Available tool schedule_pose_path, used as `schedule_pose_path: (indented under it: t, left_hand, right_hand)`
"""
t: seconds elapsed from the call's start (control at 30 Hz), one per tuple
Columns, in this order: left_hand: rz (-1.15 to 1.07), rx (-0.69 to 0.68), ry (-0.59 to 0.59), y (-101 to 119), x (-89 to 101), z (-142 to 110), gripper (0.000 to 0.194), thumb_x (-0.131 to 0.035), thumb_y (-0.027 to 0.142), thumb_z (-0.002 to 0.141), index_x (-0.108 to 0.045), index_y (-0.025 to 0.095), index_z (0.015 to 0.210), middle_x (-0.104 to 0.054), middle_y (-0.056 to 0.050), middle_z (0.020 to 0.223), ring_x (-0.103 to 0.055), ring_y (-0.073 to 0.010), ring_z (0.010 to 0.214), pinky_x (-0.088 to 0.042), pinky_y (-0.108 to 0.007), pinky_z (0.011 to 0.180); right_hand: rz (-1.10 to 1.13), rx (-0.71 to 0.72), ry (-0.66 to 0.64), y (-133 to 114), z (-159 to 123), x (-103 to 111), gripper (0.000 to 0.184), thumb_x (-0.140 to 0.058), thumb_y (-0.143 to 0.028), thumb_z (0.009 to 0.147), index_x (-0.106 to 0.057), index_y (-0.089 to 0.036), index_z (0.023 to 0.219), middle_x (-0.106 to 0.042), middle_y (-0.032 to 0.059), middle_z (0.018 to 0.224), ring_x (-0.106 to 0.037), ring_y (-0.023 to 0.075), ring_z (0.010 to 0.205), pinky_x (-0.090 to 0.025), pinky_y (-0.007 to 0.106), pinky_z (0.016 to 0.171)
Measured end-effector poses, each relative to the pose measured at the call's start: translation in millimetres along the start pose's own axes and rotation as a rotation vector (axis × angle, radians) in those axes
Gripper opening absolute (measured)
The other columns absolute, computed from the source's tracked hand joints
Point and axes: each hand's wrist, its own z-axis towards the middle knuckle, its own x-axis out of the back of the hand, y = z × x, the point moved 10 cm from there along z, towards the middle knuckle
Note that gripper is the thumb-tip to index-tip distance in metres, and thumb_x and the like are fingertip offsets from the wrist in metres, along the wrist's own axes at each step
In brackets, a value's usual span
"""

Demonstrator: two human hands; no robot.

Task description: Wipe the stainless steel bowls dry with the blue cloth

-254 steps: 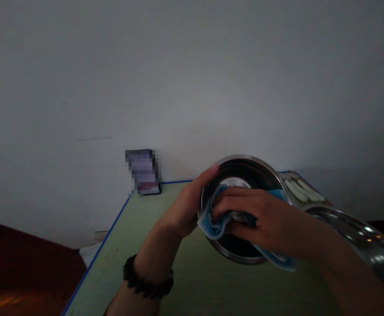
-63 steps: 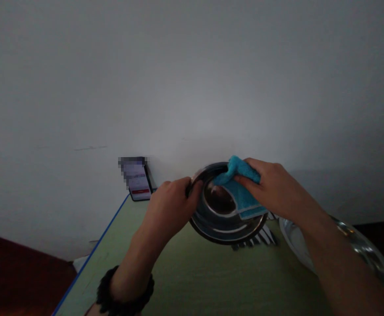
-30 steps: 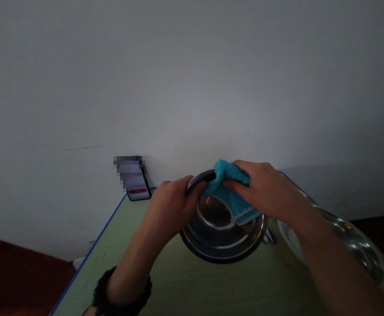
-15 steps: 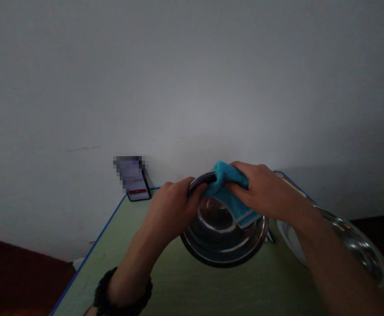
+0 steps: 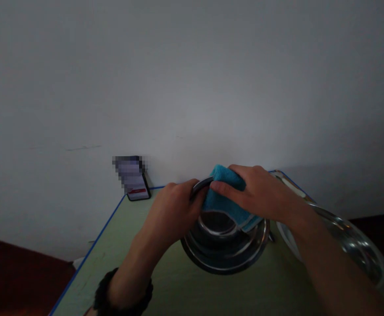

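Note:
A shiny metal bowl (image 5: 224, 259) is held tilted over the green table, its inside facing me. My left hand (image 5: 178, 206) is closed on the bowl's far left rim, thumb inside and fingers behind. A blue cloth (image 5: 226, 204) is folded over the far rim and hangs down into the bowl. My right hand (image 5: 254, 188) is closed on this cloth, pinching it against the rim, with the thumb on the inner side. The fingers behind the rim are hidden.
A phone (image 5: 137, 180) leans on the wall at the table's far left corner. Right of the bowl, partly behind my right forearm, are a large metal basin (image 5: 353, 237) and a white dish (image 5: 290, 241). The green table (image 5: 192, 294) has a blue edge and meets the wall.
My right thumb has shifted left along the rim over the cloth. More of the cloth now lies flat inside the bowl. The bowl has dropped slightly toward me.

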Motion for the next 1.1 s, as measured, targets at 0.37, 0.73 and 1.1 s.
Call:
schedule_pose_path:
  t: [0.37, 0.73, 1.1]
  left_hand:
    - [-0.018, -0.018, -0.013, 0.6, -2.6, 1.0, 0.035, -0.033, 0.043, 0.088, -0.059, 0.021, 0.078, -0.063, -0.002, 0.063, -0.054, -0.0137, 0.056, -0.029, -0.026, 0.052]
    - [-0.007, 0.013, -0.035, -6.8, -6.8, 2.4, 0.037, -0.048, 0.056, 0.076, -0.060, 0.022, 0.083, -0.066, -0.003, 0.072, -0.060, -0.0178, 0.065, -0.035, -0.026, 0.056]
    - [0.026, -0.029, -0.042, 1.7, -6.9, 3.2, 0.032, -0.044, 0.050, 0.081, -0.059, 0.023, 0.084, -0.068, -0.003, 0.074, -0.063, -0.0198, 0.069, -0.035, -0.026, 0.055]
  right_hand:
    - [-0.016, 0.105, -0.051, -4.0, 3.0, -5.5, 0.021, -0.047, -0.039, 0.084, -0.056, -0.021, 0.078, -0.063, 0.0020, 0.076, -0.056, 0.0150, 0.069, -0.034, 0.026, 0.060]
    - [0.002, 0.126, -0.053, -5.3, 2.8, -5.4, 0.028, -0.044, -0.043, 0.086, -0.055, -0.020, 0.078, -0.061, 0.0005, 0.072, -0.052, 0.0115, 0.062, -0.032, 0.024, 0.055]
    - [0.057, 0.118, -0.051, -8.8, 3.2, -1.7, 0.039, -0.040, -0.052, 0.085, -0.056, -0.019, 0.071, -0.060, -0.0005, 0.065, -0.050, 0.0099, 0.056, -0.030, 0.024, 0.052]
